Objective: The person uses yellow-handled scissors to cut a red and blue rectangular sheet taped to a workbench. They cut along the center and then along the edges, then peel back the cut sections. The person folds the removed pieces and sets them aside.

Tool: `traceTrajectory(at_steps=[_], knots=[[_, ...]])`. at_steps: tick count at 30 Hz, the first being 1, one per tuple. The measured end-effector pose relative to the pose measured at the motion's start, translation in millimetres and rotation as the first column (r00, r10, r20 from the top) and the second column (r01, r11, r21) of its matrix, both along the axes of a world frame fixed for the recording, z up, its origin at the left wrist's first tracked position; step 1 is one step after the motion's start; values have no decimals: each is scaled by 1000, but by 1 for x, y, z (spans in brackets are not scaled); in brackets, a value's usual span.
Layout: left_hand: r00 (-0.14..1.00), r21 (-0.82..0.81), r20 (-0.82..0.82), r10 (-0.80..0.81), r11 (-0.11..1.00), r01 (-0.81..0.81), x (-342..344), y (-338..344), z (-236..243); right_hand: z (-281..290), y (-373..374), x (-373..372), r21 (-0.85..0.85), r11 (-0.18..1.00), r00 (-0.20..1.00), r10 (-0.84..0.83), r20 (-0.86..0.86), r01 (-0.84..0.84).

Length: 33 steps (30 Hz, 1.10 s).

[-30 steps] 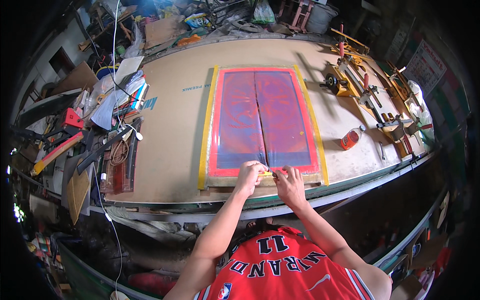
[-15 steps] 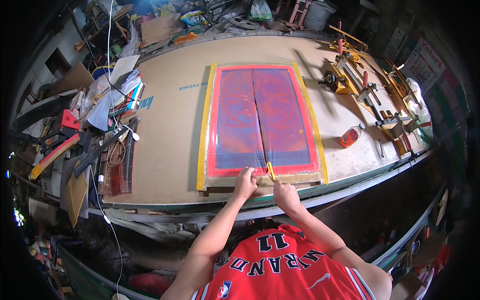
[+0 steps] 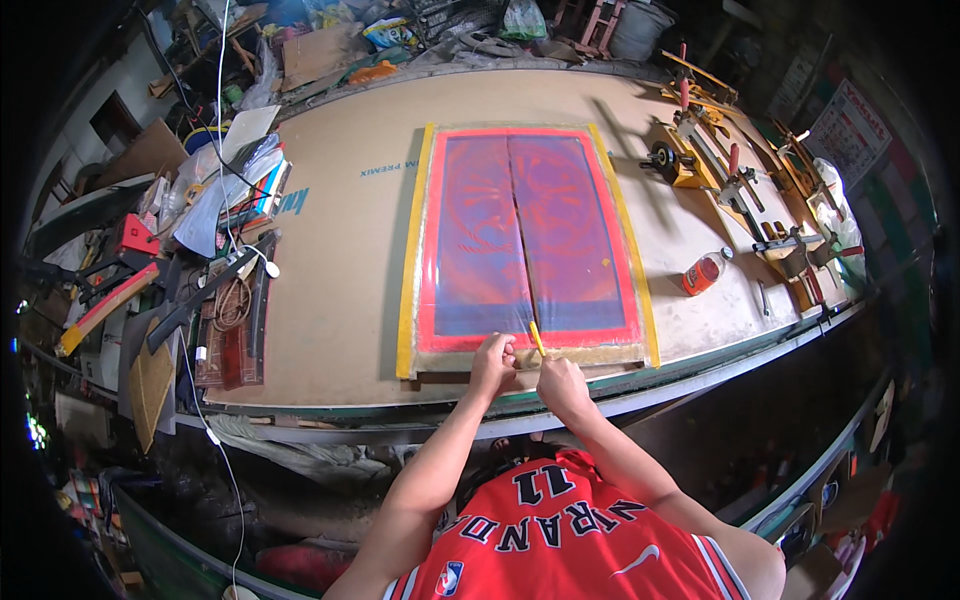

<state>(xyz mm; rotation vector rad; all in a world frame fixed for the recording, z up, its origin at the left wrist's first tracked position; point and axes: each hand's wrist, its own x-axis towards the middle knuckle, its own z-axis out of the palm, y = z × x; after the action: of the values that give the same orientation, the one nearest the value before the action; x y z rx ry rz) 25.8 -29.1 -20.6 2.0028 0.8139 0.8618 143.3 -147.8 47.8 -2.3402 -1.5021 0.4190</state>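
A screen-printing frame (image 3: 625,240) with yellow-taped sides and a pink border lies on the table in front of me. Its purple-blue mesh (image 3: 470,240) is split by a long dark slit (image 3: 524,250) running from the far edge toward the near one. My right hand (image 3: 564,388) is closed around a slim yellow cutter knife (image 3: 537,338), whose tip meets the slit's near end; the blade itself is too small to make out. Just left of it, my left hand (image 3: 493,365) has its fingers closed on the mesh by the near border, where fine wrinkles run toward them.
A jar of red stuff (image 3: 705,272) stands right of the frame, with a small wrench-like tool (image 3: 763,298) beside it. Clamps and metal jigs (image 3: 690,160) crowd the right end. Books, squeegee-like tools (image 3: 110,310) and a white cable (image 3: 222,180) occupy the left.
My right hand and the yellow cutter knife have shifted slightly left, with the hand closer to the frame's near edge. My left hand has stayed almost in place.
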Motion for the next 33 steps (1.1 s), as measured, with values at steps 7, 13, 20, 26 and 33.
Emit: traceTrajectory(at_steps=[7, 13, 20, 26, 33], knots=[[1000, 121, -7, 18, 992, -17, 0, 3, 1, 17, -5, -14, -79, 997, 1000, 13, -11, -13], [1000, -24, 17, -2, 1000, 2, 1, 0, 8, 9, -40, -18, -50, 999, 999, 16, -47, -18], [969, 230, -121, -213, 944, 236, 5, 12, 18, 27, -47, 89, 281, 901, 911, -383, 151, 332], [884, 366, -302, -357, 813, 454, 29, 33, 24, 3, -44, 217, 232, 829, 807, -553, 206, 509], [890, 362, -319, -326, 826, 432, 44, 37, 15, -29, -5, 167, 496, 856, 915, -308, 261, 147]])
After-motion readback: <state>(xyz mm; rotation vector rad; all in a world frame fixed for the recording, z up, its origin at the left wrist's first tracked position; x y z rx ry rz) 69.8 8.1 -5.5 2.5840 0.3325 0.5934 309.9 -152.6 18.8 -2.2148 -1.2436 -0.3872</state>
